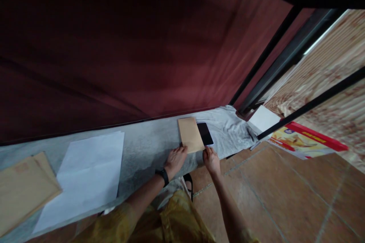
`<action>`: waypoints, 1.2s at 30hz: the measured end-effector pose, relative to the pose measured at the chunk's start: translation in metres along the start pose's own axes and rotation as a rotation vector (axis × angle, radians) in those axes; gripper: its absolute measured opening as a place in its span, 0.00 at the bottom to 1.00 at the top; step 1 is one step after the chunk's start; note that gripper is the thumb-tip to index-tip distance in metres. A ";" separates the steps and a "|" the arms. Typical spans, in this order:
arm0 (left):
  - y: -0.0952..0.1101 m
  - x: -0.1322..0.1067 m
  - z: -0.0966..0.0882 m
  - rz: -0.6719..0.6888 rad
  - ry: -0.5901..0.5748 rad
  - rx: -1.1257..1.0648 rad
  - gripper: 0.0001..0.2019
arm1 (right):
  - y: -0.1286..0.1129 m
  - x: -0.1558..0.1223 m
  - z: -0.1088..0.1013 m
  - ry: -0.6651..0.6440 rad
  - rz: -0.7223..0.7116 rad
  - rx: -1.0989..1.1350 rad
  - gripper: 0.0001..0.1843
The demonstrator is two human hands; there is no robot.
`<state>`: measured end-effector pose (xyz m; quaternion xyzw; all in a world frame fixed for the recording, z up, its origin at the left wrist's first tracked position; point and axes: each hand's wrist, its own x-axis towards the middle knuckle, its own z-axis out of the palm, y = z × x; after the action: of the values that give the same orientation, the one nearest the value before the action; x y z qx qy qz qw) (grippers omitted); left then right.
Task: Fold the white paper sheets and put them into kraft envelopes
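A small brown paper envelope (190,133) lies on the grey cloth in front of me, its near edge toward my body. My left hand (175,161), with a black band on the wrist, is closed at the near left corner. At the near right corner, the fingers of my right hand (211,160) pinch the edge. A dark-screened phone (205,134) lies right beside the envelope, close beyond my right fingers. The undersides of both grips are hidden.
The narrow bench has a grey cloth cover (148,136). White paper sheets (91,167) and larger brown envelopes (25,190) lie to the left. Behind rises a dark red curtain (159,64). Black metal bars (265,55) and a colourful printed box (302,140) stand at right.
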<state>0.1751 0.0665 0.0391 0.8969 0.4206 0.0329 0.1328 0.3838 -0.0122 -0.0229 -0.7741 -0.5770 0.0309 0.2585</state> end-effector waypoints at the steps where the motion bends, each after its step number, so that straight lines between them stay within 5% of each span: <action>1: -0.001 0.000 0.000 -0.035 0.012 -0.038 0.18 | -0.001 0.000 -0.001 0.011 0.009 0.020 0.22; 9: -0.013 -0.006 0.007 -0.222 0.080 -0.485 0.22 | -0.007 -0.003 -0.007 0.071 0.055 0.119 0.24; 15: -0.057 -0.078 0.019 -0.180 0.215 -0.566 0.21 | -0.023 -0.030 0.000 0.207 0.100 0.216 0.23; 21: -0.118 -0.189 0.023 -0.433 0.419 -0.220 0.23 | -0.104 -0.063 0.040 -0.057 -0.182 0.513 0.21; 25: -0.141 -0.246 0.029 -0.600 0.462 0.070 0.31 | -0.168 -0.074 0.077 -0.219 -0.175 0.635 0.20; 31: -0.150 -0.269 0.028 -0.630 0.234 0.197 0.27 | -0.247 -0.068 0.131 -0.494 -0.061 0.737 0.19; 36: -0.145 -0.265 0.021 -0.591 0.140 0.179 0.25 | -0.294 -0.052 0.143 -0.597 0.023 0.694 0.18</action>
<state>-0.1003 -0.0518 -0.0054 0.7396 0.6722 0.0176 0.0279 0.0590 0.0514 -0.0310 -0.6055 -0.5730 0.4469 0.3246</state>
